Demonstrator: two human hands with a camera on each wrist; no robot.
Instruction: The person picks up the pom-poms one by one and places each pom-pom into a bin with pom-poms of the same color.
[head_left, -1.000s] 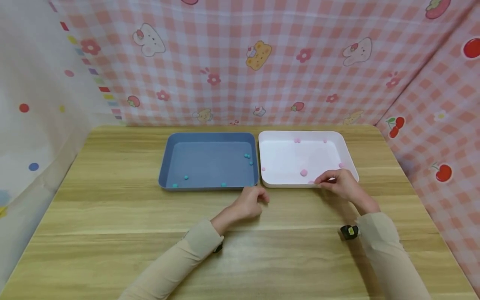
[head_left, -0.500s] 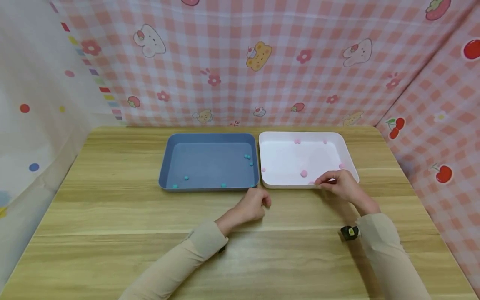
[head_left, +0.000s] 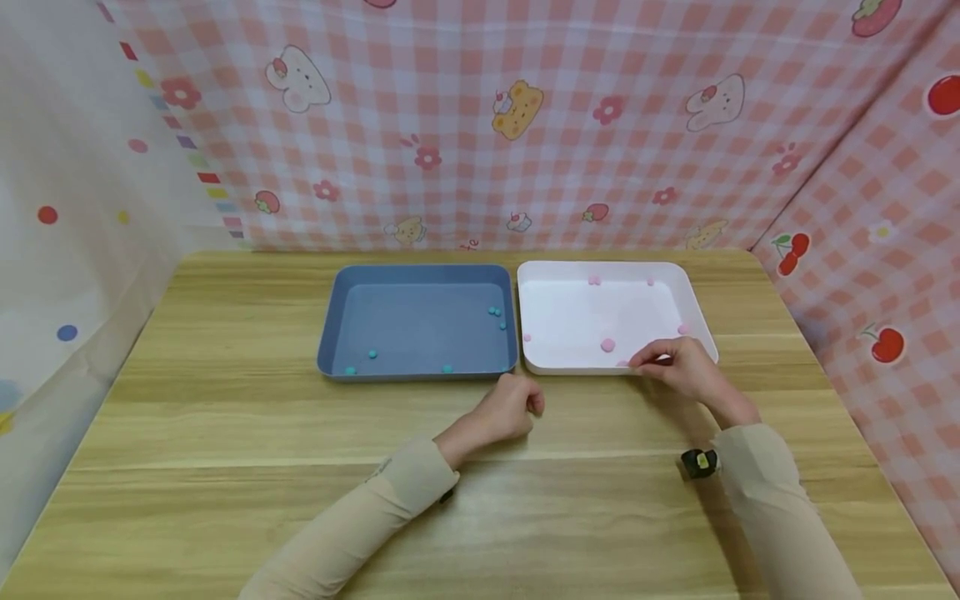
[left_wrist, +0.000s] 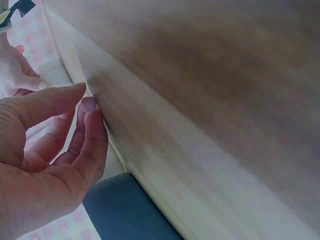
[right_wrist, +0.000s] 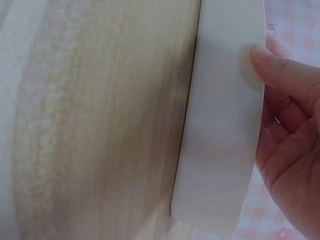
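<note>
My left hand (head_left: 501, 410) is over the table just in front of the blue-grey tray's (head_left: 420, 325) near right corner. In the left wrist view, its fingers curl and pinch a small round pinkish ball (left_wrist: 88, 104) close to the wood. My right hand (head_left: 681, 368) grips the near wall of the white tray (head_left: 570, 317); the right wrist view shows the thumb (right_wrist: 280, 67) on the outer wall and the fingers behind the rim. Several small pink pieces, one a larger pink ball (head_left: 608, 345), lie in the white tray. Small teal balls (head_left: 372, 355) lie scattered in the blue-grey tray.
Both trays stand side by side toward the back of the wooden table (head_left: 225, 467). A pink checked curtain (head_left: 465, 167) hangs behind it, with cloth on both sides. A black wrist device (head_left: 699, 463) is beside the right sleeve.
My left hand has shifted slightly to the right and its fingers look more tucked in. The right hand stays on the white tray's near edge, and both trays keep their places.
</note>
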